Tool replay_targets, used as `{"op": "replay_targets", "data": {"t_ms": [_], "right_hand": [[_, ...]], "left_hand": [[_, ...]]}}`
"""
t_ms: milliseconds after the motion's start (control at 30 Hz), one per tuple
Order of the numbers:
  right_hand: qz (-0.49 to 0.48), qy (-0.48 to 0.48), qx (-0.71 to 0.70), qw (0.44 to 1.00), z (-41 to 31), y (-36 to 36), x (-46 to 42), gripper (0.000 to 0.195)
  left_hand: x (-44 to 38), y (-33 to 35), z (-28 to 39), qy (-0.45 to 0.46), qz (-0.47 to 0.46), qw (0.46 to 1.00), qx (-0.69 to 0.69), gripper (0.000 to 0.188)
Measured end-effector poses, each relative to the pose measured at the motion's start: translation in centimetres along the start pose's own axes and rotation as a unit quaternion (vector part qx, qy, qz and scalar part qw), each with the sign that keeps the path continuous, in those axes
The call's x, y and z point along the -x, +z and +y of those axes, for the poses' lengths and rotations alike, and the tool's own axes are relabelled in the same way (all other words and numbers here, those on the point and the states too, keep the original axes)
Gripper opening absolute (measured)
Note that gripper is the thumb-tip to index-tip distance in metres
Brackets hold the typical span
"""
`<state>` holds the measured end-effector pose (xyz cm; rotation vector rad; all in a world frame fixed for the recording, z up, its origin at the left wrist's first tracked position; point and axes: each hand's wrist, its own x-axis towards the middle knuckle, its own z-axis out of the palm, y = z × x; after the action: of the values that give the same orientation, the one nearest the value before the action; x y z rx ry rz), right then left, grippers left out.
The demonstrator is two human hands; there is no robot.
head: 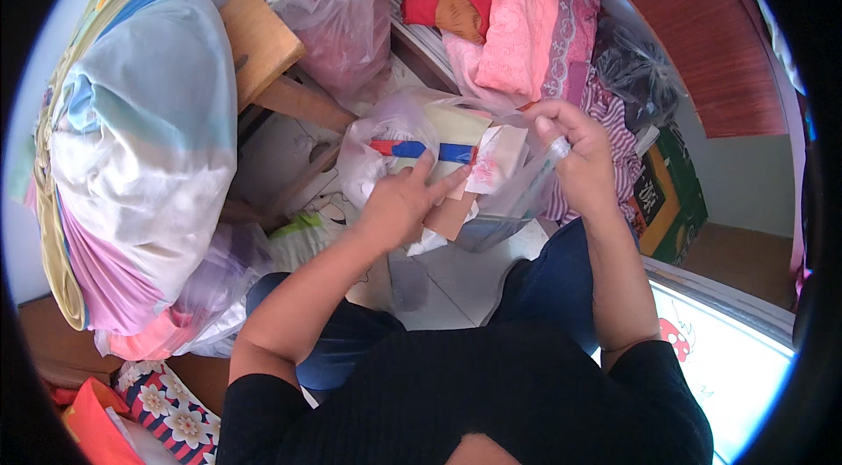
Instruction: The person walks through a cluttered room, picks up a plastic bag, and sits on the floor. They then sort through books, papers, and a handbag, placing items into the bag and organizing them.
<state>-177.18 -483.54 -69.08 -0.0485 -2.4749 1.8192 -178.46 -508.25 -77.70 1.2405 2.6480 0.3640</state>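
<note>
In front of me a clear plastic bag [506, 202] holds pieces of paper and card. My right hand [575, 142] grips the gathered edge of the bag on its right side. My left hand [411, 198] reaches over the bag's mouth, fingers spread against the contents. Beneath its fingertips runs a blue and red strip [454, 152] across a pale yellow sheet [460, 123]. A white paper with pink marks [487, 169] lies right of the fingers, and a brown cardboard piece [450, 218] sticks out below. Whether the left fingers pinch anything is hard to see.
A big cloth bundle [151, 136] stands at left beside a wooden stool [266, 44]. Behind are a tied clear bag with pink contents [342, 24] and folded pink bedding [513, 17]. A green printed box [671, 188] and a black plastic bag [638, 70] sit at right.
</note>
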Motion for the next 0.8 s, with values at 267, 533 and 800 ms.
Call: {"op": "replay_targets", "data": {"t_ms": [267, 533, 800], "right_hand": [[-0.308, -0.137, 0.086, 0.938, -1.2, 0.7, 1.9, 0.011], [-0.179, -0.046, 0.297, 0.937, 6.2, 6.3, -0.8, 0.014], [-0.178, -0.013, 0.363, 0.914, 15.1, 8.8, 0.3, 0.024]], "left_hand": [[-3.8, 3.0, 0.7, 0.002, -0.056, 0.987, 0.15, 0.064], [-4.1, 6.6, -1.5, 0.095, -0.258, 0.772, 0.573, 0.037], [-4.5, 9.5, 0.3, -0.014, 0.232, 0.966, 0.114, 0.009]]}}
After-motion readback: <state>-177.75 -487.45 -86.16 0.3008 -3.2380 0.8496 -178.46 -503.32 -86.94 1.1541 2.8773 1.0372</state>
